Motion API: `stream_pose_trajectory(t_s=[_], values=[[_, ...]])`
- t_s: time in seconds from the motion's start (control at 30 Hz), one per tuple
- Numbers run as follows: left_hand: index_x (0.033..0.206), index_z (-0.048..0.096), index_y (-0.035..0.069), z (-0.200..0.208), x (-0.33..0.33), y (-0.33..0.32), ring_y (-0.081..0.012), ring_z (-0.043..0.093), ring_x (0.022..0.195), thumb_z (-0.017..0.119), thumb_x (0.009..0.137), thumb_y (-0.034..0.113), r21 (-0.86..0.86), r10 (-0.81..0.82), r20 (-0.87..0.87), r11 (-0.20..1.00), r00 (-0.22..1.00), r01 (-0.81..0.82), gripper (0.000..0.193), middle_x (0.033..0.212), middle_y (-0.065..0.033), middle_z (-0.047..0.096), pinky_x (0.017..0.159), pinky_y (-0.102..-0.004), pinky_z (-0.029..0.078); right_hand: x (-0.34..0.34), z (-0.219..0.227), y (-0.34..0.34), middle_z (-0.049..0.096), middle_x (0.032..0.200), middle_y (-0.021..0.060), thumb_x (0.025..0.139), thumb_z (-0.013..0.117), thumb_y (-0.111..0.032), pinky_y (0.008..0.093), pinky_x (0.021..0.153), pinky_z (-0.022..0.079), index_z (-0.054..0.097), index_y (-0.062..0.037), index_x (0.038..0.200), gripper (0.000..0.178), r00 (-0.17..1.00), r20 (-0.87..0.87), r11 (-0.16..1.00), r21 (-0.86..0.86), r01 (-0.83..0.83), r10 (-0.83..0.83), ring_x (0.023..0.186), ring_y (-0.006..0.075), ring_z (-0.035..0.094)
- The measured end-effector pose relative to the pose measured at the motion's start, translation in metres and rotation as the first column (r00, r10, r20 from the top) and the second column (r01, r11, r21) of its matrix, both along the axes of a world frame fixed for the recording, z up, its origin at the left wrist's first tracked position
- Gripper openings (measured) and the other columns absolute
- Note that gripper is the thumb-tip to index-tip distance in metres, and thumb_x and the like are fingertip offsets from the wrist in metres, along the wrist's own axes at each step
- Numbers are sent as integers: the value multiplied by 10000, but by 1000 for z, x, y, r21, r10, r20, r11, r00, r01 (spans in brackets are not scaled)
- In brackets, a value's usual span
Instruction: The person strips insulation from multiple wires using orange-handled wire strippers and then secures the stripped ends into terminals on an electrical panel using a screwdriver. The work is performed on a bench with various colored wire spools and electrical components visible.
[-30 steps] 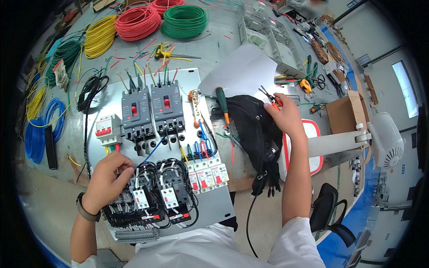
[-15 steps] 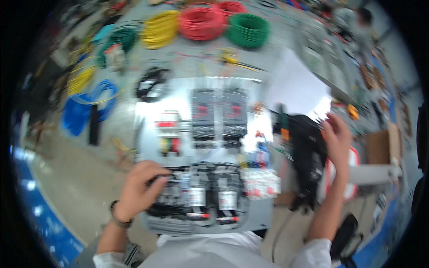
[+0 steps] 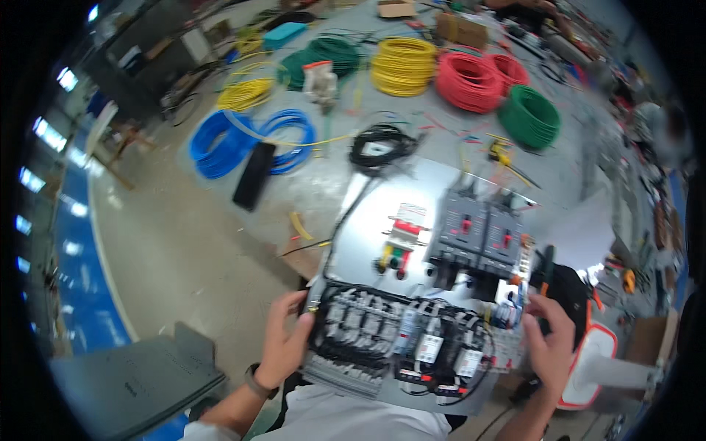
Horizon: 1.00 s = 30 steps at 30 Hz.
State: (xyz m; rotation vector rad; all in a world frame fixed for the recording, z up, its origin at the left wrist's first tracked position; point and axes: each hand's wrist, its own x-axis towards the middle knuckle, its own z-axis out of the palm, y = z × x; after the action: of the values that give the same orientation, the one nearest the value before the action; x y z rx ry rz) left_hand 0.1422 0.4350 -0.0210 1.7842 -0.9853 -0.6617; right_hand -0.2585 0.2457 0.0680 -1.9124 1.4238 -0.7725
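A metal mounting plate point(image 3: 368, 220) fitted with electrical parts lies before me, partly on the grey table. My left hand point(image 3: 283, 338) is at its left edge, thumb and fingers curled beside the black wiring point(image 3: 360, 320). What sits between those fingertips is hidden. Beside the plate's right edge is my right hand point(image 3: 551, 342), fingers bent and apart, nothing seen in it. Dark grey circuit breakers point(image 3: 463, 224) stand on the upper part. A small red and white breaker point(image 3: 407, 231) is left of them. Two black contactors point(image 3: 430, 345) with white labels sit at the near side.
Wire coils lie across the table: blue point(image 3: 220, 147), yellow point(image 3: 403, 67), red point(image 3: 471, 81) and green point(image 3: 529, 117). A black cable coil point(image 3: 379, 145) and a black phone-like slab point(image 3: 254, 176) are nearer. At right stands a red-rimmed white stool point(image 3: 592, 367). A grey panel point(image 3: 140, 382) is lower left.
The view has swung left and tilted, so the plate now appears lower right. My right hand has come from beside the black bag to the plate's right edge. My left hand stays at the left edge.
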Motion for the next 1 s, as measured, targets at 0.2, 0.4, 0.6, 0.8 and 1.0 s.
stream_pose_trajectory(t_s=[0.2, 0.4, 0.6, 0.8, 1.0], values=[[1433, 525, -45, -38, -15, 28, -180, 588, 1144, 425, 1160, 305, 79, -22, -265, 996, 964, 45, 454, 1290, -111, 630, 1029, -328, 464, 22, 8, 10, 724, 1053, 168, 983, 719, -175, 388, 877, 560, 689, 6, 1259, 331, 977, -110, 982, 61, -177, 183, 965, 319, 723], [1361, 570, -55, -54, -12, 27, -140, 591, 1072, 425, 1157, 298, 82, 44, -300, 996, 953, -20, 433, 1190, -92, 665, 960, -297, 479, 39, -15, 27, 731, 1105, 177, 1055, 623, -231, 420, 927, 546, 692, 0, 1257, 314, 966, -57, 965, 91, -247, 252, 1027, 361, 699], [1263, 598, -51, -42, -19, 20, -135, 548, 965, 421, 1137, 276, 91, 74, -205, 994, 976, -56, 392, 1081, -72, 645, 877, -302, 459, 43, -31, 33, 755, 1029, 139, 1021, 628, -174, 425, 868, 557, 750, -25, 1122, 218, 978, 4, 978, -21, -209, 209, 958, 335, 712], [1249, 579, -63, -73, -14, 33, -182, 555, 988, 426, 1111, 309, 99, 90, -180, 992, 979, -73, 425, 1089, -89, 614, 902, -336, 450, 40, -36, 37, 746, 974, 123, 970, 671, -161, 418, 811, 558, 758, -29, 1087, 197, 976, -17, 973, -69, -219, 219, 894, 322, 713], [1302, 547, -46, -99, -9, 36, -179, 566, 1032, 437, 1106, 389, 115, 98, -158, 990, 983, -81, 489, 1135, -89, 608, 942, -342, 457, 41, -32, 42, 742, 944, 78, 912, 706, -189, 396, 714, 534, 772, -65, 1074, 215, 974, -61, 969, -104, -223, 218, 824, 291, 688]])
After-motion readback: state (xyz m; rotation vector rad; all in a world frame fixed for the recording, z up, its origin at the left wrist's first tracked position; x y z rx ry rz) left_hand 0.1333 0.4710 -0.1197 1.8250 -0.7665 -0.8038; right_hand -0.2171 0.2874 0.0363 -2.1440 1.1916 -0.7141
